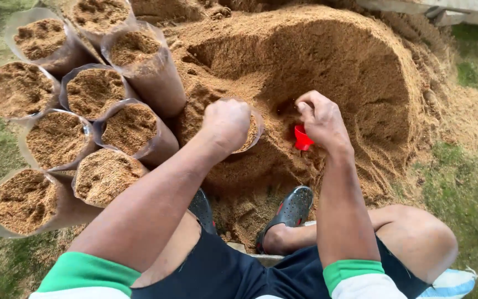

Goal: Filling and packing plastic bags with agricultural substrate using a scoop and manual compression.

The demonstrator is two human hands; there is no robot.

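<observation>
Left hand (227, 123): fingers curled into a closed fist, pressing down on the fill inside a clear plastic bag (253, 132) standing in the sawdust pile (333, 61). Right hand (321, 120): fingers closed around a red scoop (302, 138), which protrudes below the fingertips, just beside the bag. Filled bags (92, 91) stand well apart, beyond the left knuckles.
</observation>
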